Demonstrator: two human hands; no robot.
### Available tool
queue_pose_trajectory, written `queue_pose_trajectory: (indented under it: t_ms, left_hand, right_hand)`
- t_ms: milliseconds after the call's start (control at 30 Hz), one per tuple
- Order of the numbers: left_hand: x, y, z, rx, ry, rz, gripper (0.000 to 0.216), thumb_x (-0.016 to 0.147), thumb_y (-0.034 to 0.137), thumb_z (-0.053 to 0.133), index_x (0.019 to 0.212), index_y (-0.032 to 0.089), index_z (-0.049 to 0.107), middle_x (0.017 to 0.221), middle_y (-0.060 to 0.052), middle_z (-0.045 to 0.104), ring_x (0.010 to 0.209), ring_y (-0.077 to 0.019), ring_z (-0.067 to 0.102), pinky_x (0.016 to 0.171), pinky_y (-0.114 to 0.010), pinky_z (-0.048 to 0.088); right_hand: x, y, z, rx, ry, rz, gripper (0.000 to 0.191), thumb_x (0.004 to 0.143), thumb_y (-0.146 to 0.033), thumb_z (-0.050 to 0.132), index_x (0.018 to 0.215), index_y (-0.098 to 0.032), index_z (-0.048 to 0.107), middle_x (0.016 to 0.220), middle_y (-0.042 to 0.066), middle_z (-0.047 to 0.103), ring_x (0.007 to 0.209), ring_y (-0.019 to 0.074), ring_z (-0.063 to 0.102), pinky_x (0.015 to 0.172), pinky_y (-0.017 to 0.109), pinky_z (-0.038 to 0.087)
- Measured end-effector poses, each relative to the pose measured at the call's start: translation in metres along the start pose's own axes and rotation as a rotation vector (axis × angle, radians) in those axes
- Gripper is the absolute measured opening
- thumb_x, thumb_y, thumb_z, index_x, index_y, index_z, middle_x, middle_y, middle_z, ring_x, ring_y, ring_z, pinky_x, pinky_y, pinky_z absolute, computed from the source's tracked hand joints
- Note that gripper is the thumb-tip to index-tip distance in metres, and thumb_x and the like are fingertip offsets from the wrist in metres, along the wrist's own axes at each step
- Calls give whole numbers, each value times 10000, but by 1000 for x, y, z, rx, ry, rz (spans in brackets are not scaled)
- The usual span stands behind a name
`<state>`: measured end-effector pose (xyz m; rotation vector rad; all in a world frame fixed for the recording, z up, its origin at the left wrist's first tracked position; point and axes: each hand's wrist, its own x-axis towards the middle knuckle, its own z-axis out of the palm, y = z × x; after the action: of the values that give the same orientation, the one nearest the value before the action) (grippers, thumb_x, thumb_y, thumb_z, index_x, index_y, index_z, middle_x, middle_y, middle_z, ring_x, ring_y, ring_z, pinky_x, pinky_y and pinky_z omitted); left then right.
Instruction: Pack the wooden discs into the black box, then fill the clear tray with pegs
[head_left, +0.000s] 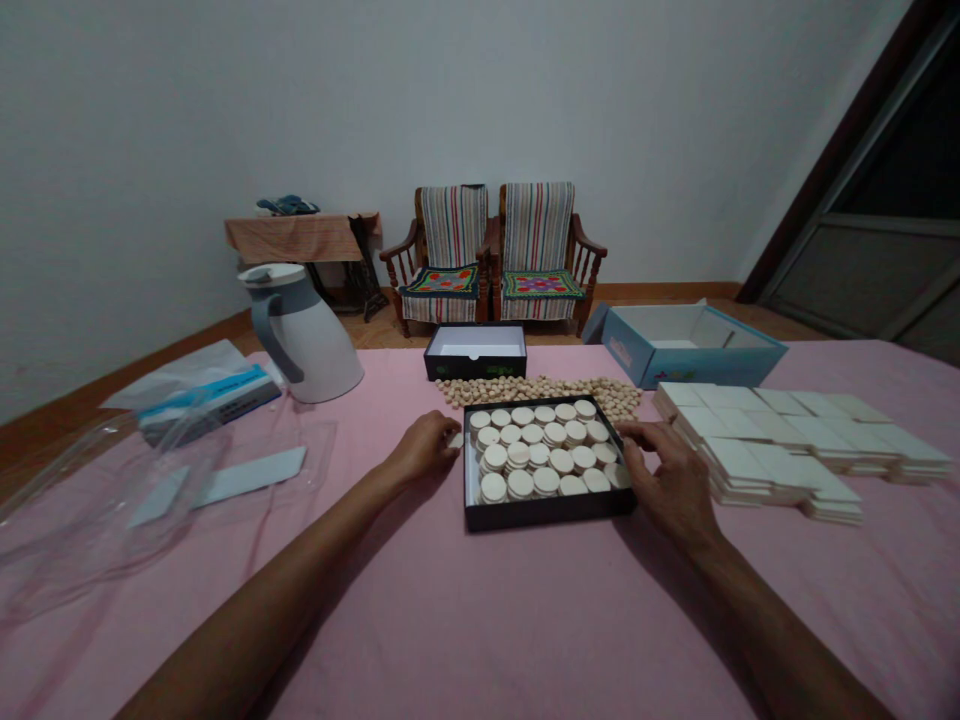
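Observation:
A black box [547, 512] packed with several stacks of pale round wooden discs [541, 448] sits on the pink tablecloth in front of me. My left hand [426, 447] rests at the box's left side with its fingers curled, pinching a small pale piece at the box's wall. My right hand [667, 472] lies against the box's right side, fingers bent and touching its rim. Behind the box runs a heap of small wooden beads [540, 390].
Behind the beads is an empty black box [475, 352]. A blue carton [686, 345] stands back right, with stacks of pale square tiles [795, 440] before it. A white jug [300, 330], clear plastic bags [112, 490] and a blue-white packet [214, 398] lie left. Two striped armchairs [491, 255] stand beyond the table.

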<state>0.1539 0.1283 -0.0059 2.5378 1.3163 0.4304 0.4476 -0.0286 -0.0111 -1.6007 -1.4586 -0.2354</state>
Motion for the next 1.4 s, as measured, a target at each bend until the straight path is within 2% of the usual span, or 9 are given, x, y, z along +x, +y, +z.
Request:
queue_pose_trajectory:
  t_ms: [233,400,600,733,867,1067,1233,1333,1400]
  left_hand:
    - [-5,-3,-1,27,-14,6,180,664,143,627,828,184,688,764,-25,608,695,-159,580,630,-240,429]
    - [-8,4,-22,27,100,-32,102,707,182,610,797,158,652,784,-41,607,698,-166,573,651,-271,432]
    - [-12,59,-40,-66,177,81,290,733,185,605,1023,179,588,930,-28,606,780,-141,573,693,-253,457]
    - [-10,101,-30,-140,81,270,204,716,199,646,912,172,596,886,-34,610,793,-166,567,725,-289,460]
    - [-5,122,-16,-63,-8,296,234,721,246,665,941,180,623,951,-61,604,887,-208,575,763,-316,454]
    - [-1,128,-5,38,-42,290,197,719,249,668,897,168,650,937,-85,606,943,-278,565,838,-423,394]
    - [-4,124,-5,56,-5,255,296,764,278,655,1042,175,640,1016,-99,603,1000,-288,549,868,-443,378]
    - [-7,114,-9,-1,104,237,312,797,297,635,1088,184,616,1036,-88,591,1015,-260,540,873,-409,401]
    - [-11,103,-13,-56,252,204,319,818,278,602,1122,181,593,1021,-82,578,1013,-240,532,875,-385,418]
  right_hand:
    - [-1,2,1,9,-10,7,197,840,-215,479,950,-174,638,915,77,658,820,199,603,756,347,494]
    - [0,2,1,9,-8,6,199,838,-212,480,945,-164,640,904,77,656,809,196,601,750,344,491]
    - [1,0,0,18,4,-11,204,824,-197,479,941,-161,642,903,80,661,813,195,605,736,335,494]
    - [2,-3,-2,12,10,-1,202,829,-203,470,933,-174,640,892,75,660,798,195,605,721,335,499]
    - [3,-5,-2,6,9,-11,197,839,-209,466,927,-176,640,873,71,656,797,197,601,741,346,492]
    - [3,-4,-3,19,5,-4,202,836,-196,465,946,-181,635,920,78,661,852,204,611,768,349,495]
    - [4,-5,-3,21,14,-5,197,833,-196,468,928,-181,640,906,78,668,846,205,619,762,347,501]
    - [3,-3,-2,20,22,-5,207,838,-207,470,936,-173,648,913,84,675,855,207,622,774,352,504]
    - [2,-1,-2,11,26,12,222,842,-224,468,945,-171,657,918,88,687,831,206,631,761,353,510]
